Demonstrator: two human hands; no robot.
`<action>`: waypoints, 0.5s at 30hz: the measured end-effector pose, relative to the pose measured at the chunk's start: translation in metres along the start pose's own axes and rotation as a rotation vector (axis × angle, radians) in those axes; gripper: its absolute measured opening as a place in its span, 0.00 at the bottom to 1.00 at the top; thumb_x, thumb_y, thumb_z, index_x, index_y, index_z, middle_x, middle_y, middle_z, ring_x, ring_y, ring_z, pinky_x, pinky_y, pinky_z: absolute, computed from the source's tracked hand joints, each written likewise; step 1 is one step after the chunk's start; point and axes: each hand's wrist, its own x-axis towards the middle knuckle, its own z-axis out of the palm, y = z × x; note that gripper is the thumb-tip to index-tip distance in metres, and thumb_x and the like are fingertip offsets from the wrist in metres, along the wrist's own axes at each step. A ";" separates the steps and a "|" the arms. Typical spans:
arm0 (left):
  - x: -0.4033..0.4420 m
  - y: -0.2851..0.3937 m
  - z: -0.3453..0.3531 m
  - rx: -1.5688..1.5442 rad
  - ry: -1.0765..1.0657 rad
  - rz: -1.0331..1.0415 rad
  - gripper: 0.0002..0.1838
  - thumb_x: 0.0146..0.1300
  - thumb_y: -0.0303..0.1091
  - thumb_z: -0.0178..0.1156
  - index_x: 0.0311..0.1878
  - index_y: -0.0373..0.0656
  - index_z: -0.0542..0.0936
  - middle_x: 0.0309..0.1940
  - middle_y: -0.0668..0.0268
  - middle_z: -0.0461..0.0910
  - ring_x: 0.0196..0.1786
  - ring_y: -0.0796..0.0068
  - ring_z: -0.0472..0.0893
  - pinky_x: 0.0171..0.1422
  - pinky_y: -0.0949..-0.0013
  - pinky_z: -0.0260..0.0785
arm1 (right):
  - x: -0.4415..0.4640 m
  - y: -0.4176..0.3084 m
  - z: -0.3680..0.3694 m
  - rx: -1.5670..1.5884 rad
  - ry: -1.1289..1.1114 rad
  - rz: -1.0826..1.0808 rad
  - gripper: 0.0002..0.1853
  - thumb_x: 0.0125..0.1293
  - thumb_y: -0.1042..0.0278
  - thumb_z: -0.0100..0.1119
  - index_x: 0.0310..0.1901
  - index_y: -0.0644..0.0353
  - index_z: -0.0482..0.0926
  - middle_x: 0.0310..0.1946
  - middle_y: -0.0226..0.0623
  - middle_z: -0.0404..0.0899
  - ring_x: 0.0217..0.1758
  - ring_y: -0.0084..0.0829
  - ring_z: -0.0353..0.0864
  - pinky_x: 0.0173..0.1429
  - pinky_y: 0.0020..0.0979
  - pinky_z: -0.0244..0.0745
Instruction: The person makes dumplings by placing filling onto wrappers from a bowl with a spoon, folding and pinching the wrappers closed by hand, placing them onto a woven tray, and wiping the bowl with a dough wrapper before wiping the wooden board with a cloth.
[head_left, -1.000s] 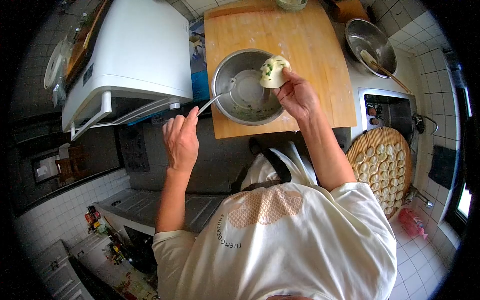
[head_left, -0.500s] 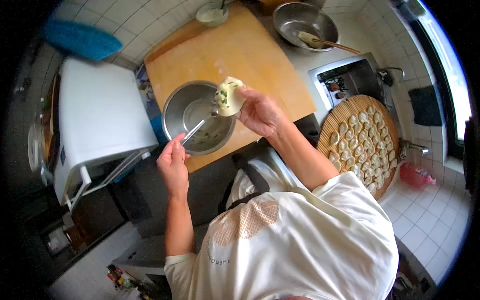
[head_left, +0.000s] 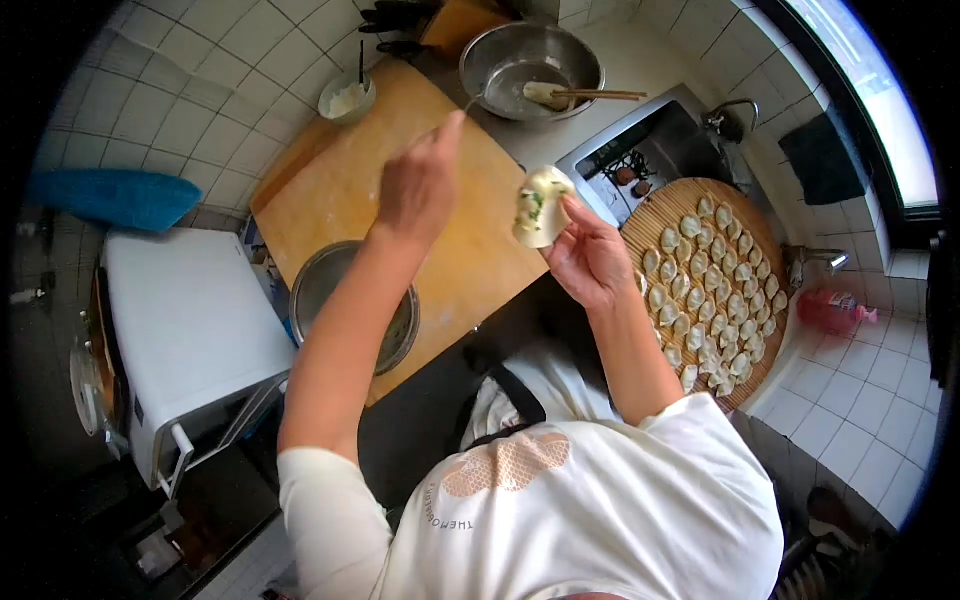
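Observation:
My right hand (head_left: 592, 252) holds a round dumpling wrapper (head_left: 541, 207), pinched at its right edge, with filling flecked with green lying on it. Stretched out over the wooden board, my left hand (head_left: 418, 190) is closed around the handle of a spoon (head_left: 474, 100). The spoon's far end reaches the near left rim of a large steel bowl (head_left: 590, 72); motion blurs the hand. Below my left forearm, and partly hidden by it, a steel mixing bowl (head_left: 404, 345) stands on the board (head_left: 480, 245).
Many folded dumplings cover a round slatted tray (head_left: 640, 235) at the right, beside a gas hob (head_left: 625, 175). Chopsticks (head_left: 615, 95) lie across the large bowl. A small bowl of white powder (head_left: 347, 101) stands at the back left. A white cabinet (head_left: 190, 310) is on the left.
My left hand has swung up and away with the spoon, from the wrapper to the large bowl. My right hand has moved right with the filled wrapper. The view has shifted.

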 end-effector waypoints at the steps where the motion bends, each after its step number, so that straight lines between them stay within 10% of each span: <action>1: 0.015 -0.003 0.024 0.056 -0.076 0.018 0.11 0.52 0.22 0.48 0.41 0.37 0.71 0.26 0.57 0.78 0.32 0.61 0.79 0.34 0.62 0.72 | -0.003 -0.007 -0.002 0.019 -0.023 -0.004 0.19 0.62 0.73 0.49 0.54 0.67 0.64 0.50 0.45 0.71 0.55 0.37 0.71 0.61 0.39 0.65; 15: 0.075 -0.020 0.200 0.127 -0.317 0.109 0.05 0.54 0.27 0.46 0.32 0.38 0.72 0.22 0.51 0.77 0.29 0.54 0.79 0.34 0.57 0.71 | -0.017 -0.053 -0.046 0.073 0.089 -0.170 0.18 0.64 0.72 0.45 0.55 0.68 0.63 0.51 0.46 0.70 0.55 0.40 0.71 0.61 0.42 0.66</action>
